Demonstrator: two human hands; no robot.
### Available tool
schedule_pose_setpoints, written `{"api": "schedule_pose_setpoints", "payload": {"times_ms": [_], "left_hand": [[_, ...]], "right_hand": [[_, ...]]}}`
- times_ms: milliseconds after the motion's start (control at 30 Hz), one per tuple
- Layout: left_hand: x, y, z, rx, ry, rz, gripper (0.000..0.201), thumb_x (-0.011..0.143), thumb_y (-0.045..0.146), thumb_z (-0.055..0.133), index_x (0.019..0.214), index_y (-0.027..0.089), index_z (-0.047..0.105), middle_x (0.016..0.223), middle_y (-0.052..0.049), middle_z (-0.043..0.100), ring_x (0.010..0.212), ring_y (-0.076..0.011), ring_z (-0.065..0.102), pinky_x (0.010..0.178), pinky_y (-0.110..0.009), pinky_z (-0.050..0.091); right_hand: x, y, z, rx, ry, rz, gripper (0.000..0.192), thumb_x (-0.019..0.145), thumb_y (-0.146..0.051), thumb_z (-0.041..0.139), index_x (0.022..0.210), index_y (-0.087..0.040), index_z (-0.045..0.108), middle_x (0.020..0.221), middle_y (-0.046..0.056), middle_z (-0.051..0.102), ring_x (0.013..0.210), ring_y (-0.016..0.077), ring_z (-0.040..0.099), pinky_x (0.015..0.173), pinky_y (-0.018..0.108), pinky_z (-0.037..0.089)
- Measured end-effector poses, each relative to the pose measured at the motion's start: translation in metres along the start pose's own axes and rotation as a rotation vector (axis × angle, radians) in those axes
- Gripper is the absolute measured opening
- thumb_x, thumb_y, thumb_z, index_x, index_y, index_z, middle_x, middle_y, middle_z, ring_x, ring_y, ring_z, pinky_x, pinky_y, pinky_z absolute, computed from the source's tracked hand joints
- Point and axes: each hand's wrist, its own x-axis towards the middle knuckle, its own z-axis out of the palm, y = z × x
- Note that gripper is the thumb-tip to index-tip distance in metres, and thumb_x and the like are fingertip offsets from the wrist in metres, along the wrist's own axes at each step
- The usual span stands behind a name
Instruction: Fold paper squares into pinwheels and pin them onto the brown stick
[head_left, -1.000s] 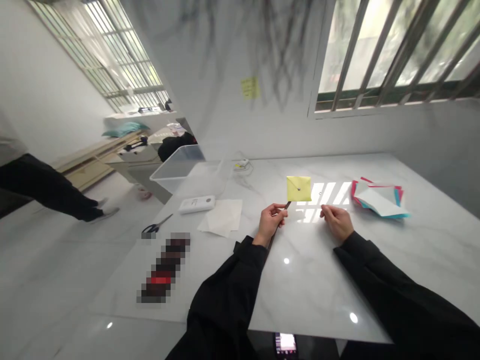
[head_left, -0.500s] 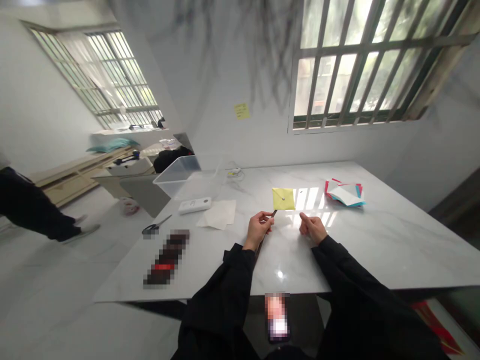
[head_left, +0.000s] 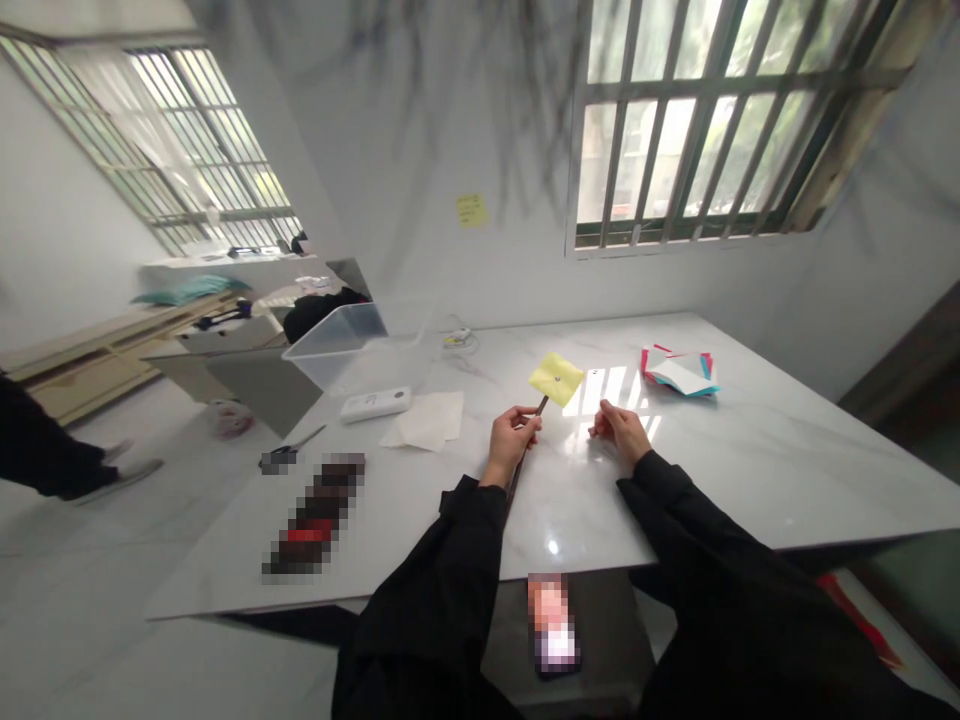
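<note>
White marble table (head_left: 750, 470), unreadable yellow wall note (head_left: 471, 210)

Bare, white-walled workroom, prob. a converted flat rather than an office: barred windows (head_left: 675, 120) on two walls, glossy tiled floor (head_left: 90, 560), big white marble-look table (head_left: 750, 470) w/ craft bits on it: stack of coloured paper (head_left: 679, 372), scissors (head_left: 289, 452), clear plastic bin (head_left: 341, 345), white tissue sheets (head_left: 426, 420). Yellow sticky note (head_left: 471, 210) on wall. Low wooden bench (head_left: 82, 360) w/ clutter at back; another person's legs (head_left: 52, 465) at left edge.
</note>
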Motion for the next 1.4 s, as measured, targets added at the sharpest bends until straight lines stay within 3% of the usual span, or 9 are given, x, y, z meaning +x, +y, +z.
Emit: {"api": "schedule_pose_setpoints", "payload": {"times_ms": [200, 300, 400, 467, 533, 600, 667, 867, 1400], "left_hand": [[0.005, 0.001, 0.001, -0.038, 0.015, -0.006, 0.039, 0.069, 0.038, 0.082, 0.098, 0.013, 0.073, 0.070, -0.001, 0.069, 0.047, -0.0095, 0.056, 0.043, -0.021, 0.040], [0.007, 0.002, 0.000, -0.064, 0.027, -0.011, 0.041, 0.069, 0.039, 0.083, 0.098, 0.013, 0.073, 0.071, -0.002, 0.069, 0.049, -0.0094, 0.056, 0.044, -0.021, 0.040], [0.008, 0.003, 0.001, -0.075, 0.048, -0.002, 0.041, 0.070, 0.039, 0.083, 0.099, 0.013, 0.073, 0.071, -0.001, 0.068, 0.050, -0.0092, 0.057, 0.045, -0.021, 0.040], [0.008, 0.003, 0.001, -0.073, 0.055, -0.005, 0.041, 0.070, 0.039, 0.083, 0.099, 0.013, 0.073, 0.071, -0.001, 0.068, 0.049, -0.0090, 0.057, 0.045, -0.021, 0.040], [0.008, 0.003, 0.000, -0.079, 0.054, -0.011, 0.042, 0.070, 0.040, 0.083, 0.100, 0.013, 0.073, 0.072, -0.001, 0.068, 0.049, -0.0087, 0.056, 0.046, -0.021, 0.040], [0.008, 0.003, -0.002, -0.102, 0.060, -0.017, 0.043, 0.070, 0.041, 0.083, 0.100, 0.012, 0.073, 0.072, -0.001, 0.068, 0.050, -0.0083, 0.056, 0.046, -0.021, 0.041], [0.009, 0.003, -0.004, -0.133, 0.081, -0.029, 0.045, 0.069, 0.042, 0.083, 0.101, 0.012, 0.072, 0.073, 0.000, 0.068, 0.050, -0.0080, 0.056, 0.046, -0.021, 0.040], [0.015, 0.006, -0.005, -0.174, 0.093, -0.060, 0.044, 0.066, 0.039, 0.084, 0.099, 0.012, 0.072, 0.071, -0.001, 0.068, 0.052, -0.0082, 0.056, 0.047, -0.021, 0.039], [0.042, -0.001, -0.005, -0.346, 0.104, -0.136, 0.040, 0.072, 0.034, 0.086, 0.105, 0.014, 0.073, 0.069, 0.000, 0.066, 0.055, -0.0071, 0.057, 0.051, -0.018, 0.041]], "right_hand": [[0.012, 0.002, -0.001, 0.009, 0.237, -0.079, 0.062, 0.078, -0.071, 0.073, 0.116, -0.022, 0.068, 0.107, 0.009, 0.071, 0.095, 0.0227, 0.073, 0.081, 0.035, 0.063], [0.013, 0.003, 0.005, -0.029, 0.279, -0.113, 0.081, 0.082, -0.071, 0.066, 0.147, -0.026, 0.051, 0.157, 0.016, 0.050, 0.130, 0.0308, 0.063, 0.098, 0.043, 0.059], [0.006, 0.003, 0.017, -0.038, 0.254, -0.134, 0.090, 0.081, -0.076, 0.063, 0.156, -0.030, 0.044, 0.171, 0.013, 0.033, 0.155, 0.0330, 0.039, 0.114, 0.050, 0.047], [-0.002, 0.002, 0.026, 0.004, 0.117, -0.065, 0.079, 0.079, -0.081, 0.064, 0.138, -0.029, 0.063, 0.156, 0.013, 0.054, 0.151, 0.0330, 0.044, 0.112, 0.048, 0.049], [-0.009, 0.000, 0.035, 0.060, -0.158, 0.083, 0.065, 0.078, -0.085, 0.061, 0.096, -0.024, 0.076, 0.112, 0.015, 0.077, 0.121, 0.0352, 0.069, 0.096, 0.047, 0.057], [-0.016, -0.002, 0.041, 0.113, -0.326, 0.182, 0.067, 0.080, -0.085, 0.059, 0.056, -0.023, 0.060, 0.061, 0.009, 0.066, 0.074, 0.0297, 0.073, 0.072, 0.043, 0.058], [-0.019, -0.003, 0.047, 0.140, -0.321, 0.189, 0.071, 0.080, -0.082, 0.065, 0.044, -0.024, 0.043, 0.042, 0.002, 0.046, 0.049, 0.0211, 0.059, 0.057, 0.037, 0.050], [-0.017, -0.005, 0.055, 0.163, -0.043, 0.091, 0.056, 0.073, -0.073, 0.079, 0.071, -0.020, 0.060, 0.066, 0.001, 0.060, 0.066, 0.0179, 0.063, 0.062, 0.031, 0.050], [0.011, -0.004, 0.058, -0.003, -0.117, 0.008, 0.049, 0.085, -0.069, 0.069, 0.082, -0.020, 0.065, 0.065, -0.001, 0.058, 0.064, 0.0146, 0.061, 0.060, 0.027, 0.049]]}}
